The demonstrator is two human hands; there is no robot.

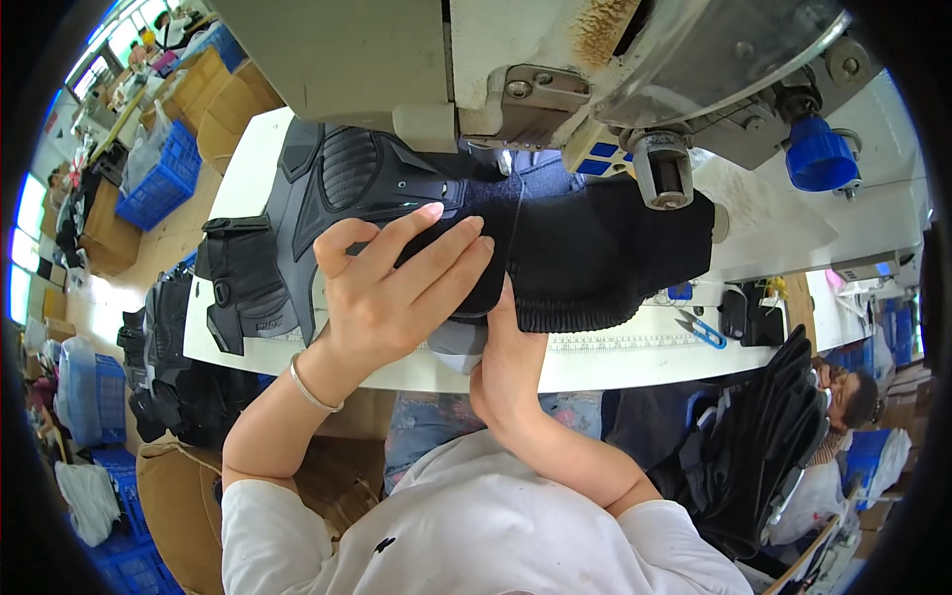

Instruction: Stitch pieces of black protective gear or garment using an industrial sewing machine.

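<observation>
A black padded brace (605, 263) with a ribbed lower edge lies under the sewing machine head (526, 109). Its left part is a dark grey moulded panel (297, 188) with black straps and a buckle. My left hand (387, 283) rests on the brace where the panel meets the black fabric, its fingers stretched out and a little apart. At the near edge my right hand (511, 357) grips the fabric, thumb up against it; its other fingers are mostly hidden. Beside that hand, a pale grey rounded piece (458, 345) shows under the brace. The machine head hides the needle area.
On the white table (416, 375) are a printed ruler strip (615, 342) and blue-handled scissors (702, 330). Black pieces are piled at right (754, 446) and left (178, 357). A blue crate (159, 183) stands far left. Another person (851, 397) is at far right.
</observation>
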